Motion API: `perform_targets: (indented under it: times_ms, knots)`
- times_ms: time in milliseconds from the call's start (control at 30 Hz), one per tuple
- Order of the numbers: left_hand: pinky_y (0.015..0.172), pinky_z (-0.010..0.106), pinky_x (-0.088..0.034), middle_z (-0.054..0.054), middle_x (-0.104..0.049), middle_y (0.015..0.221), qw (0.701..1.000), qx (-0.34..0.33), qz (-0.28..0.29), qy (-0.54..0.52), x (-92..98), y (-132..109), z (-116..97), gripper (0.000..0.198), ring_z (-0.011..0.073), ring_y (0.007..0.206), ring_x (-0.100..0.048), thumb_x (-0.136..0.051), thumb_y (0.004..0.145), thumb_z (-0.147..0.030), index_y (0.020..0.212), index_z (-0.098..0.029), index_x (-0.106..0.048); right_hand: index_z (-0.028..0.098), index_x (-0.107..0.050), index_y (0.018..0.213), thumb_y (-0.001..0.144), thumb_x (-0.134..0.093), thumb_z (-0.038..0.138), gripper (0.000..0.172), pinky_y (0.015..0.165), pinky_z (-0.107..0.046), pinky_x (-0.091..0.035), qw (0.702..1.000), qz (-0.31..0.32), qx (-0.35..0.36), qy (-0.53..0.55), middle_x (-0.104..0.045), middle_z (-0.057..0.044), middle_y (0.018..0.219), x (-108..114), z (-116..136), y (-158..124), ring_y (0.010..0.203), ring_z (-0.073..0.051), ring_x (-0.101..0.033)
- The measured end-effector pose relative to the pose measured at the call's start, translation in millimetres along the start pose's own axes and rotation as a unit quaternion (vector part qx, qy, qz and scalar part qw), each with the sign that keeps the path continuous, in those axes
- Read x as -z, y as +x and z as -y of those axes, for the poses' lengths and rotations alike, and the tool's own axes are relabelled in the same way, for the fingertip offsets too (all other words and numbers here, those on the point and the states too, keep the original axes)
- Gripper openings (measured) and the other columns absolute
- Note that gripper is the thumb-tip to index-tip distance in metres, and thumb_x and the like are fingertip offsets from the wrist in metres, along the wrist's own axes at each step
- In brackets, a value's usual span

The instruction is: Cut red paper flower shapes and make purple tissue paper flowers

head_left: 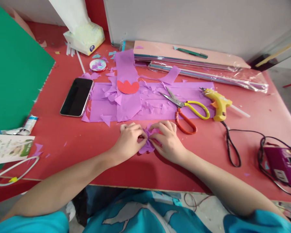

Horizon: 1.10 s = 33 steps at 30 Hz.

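Observation:
A small purple paper flower (147, 149) is at the table's front middle, between my two hands. My left hand (130, 139) pinches it near its centre with thumb and forefinger. From the other side my right hand (169, 139) pinches the same spot, its fingertips almost meeting the left ones. The fingers cover part of the petals. Just beyond lie purple paper strips (102, 108) strewn with torn scraps, and a red scalloped paper piece (128, 87) rests on them. Scissors (181, 104) with one yellow and one red handle lie with blades apart, close to my right hand.
A yellow glue gun (217, 104) with its cord lies at right, near a purple box (282, 165). At left are a phone (77, 97), a tissue pack (86, 37) and a green board (16, 71). Wrapped paper packs (208, 76) and a green pen-like cutter (192, 53) lie at the back.

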State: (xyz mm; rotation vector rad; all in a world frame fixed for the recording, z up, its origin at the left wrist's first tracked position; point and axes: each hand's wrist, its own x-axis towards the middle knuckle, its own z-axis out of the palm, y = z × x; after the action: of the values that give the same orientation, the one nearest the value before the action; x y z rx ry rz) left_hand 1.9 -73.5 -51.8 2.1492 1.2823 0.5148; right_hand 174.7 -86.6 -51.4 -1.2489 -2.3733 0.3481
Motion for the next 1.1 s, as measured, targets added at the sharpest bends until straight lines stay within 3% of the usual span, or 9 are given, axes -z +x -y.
perform_targets:
  times_ms: [267,533,867,1100]
  knots:
    - [0.075,0.035,-0.026,-0.002,-0.063,0.074,0.999,-0.005,0.04,0.028,10.2,2.3,-0.3,0.01,0.0167,0.079,-0.055,-0.059,0.074,-0.016,0.066,-0.02,-0.064,0.019,-0.063,0.074,0.077,-0.054,0.014,0.01,0.081,-0.041,-0.031,1.0,0.01,-0.001,0.002,-0.058,-0.006,0.101,0.5,0.1,-0.5,0.095,-0.024,-0.043]
    - [0.077,0.036,-0.025,-0.001,-0.065,0.078,1.0,-0.012,0.017,0.008,7.3,1.3,-1.8,0.007,0.0165,0.08,-0.056,-0.061,0.076,-0.024,0.072,-0.022,-0.066,0.02,-0.061,0.074,0.078,-0.052,0.013,0.013,0.083,-0.042,-0.03,1.0,0.003,0.014,-0.016,-0.058,-0.006,0.103,-0.7,0.2,-0.9,0.097,-0.024,-0.041]
    - [0.073,0.034,-0.023,-0.003,-0.063,0.073,1.0,0.014,0.012,0.017,3.0,-0.4,-3.8,0.009,0.0151,0.077,-0.054,-0.06,0.073,-0.017,0.066,-0.02,-0.064,0.021,-0.063,0.074,0.075,-0.051,0.007,0.018,0.082,-0.042,-0.031,1.0,0.025,-0.014,-0.001,-0.058,-0.005,0.103,0.5,0.4,-0.4,0.099,-0.025,-0.041]
    - [0.072,0.035,-0.021,-0.003,-0.064,0.075,1.0,0.013,0.013,0.018,2.1,-1.1,-3.7,0.007,0.0161,0.078,-0.054,-0.06,0.073,-0.018,0.067,-0.02,-0.063,0.021,-0.064,0.074,0.076,-0.056,0.02,0.009,0.084,-0.043,-0.03,1.0,0.021,-0.018,0.009,-0.057,-0.006,0.104,5.6,0.9,1.2,0.1,-0.025,-0.042]
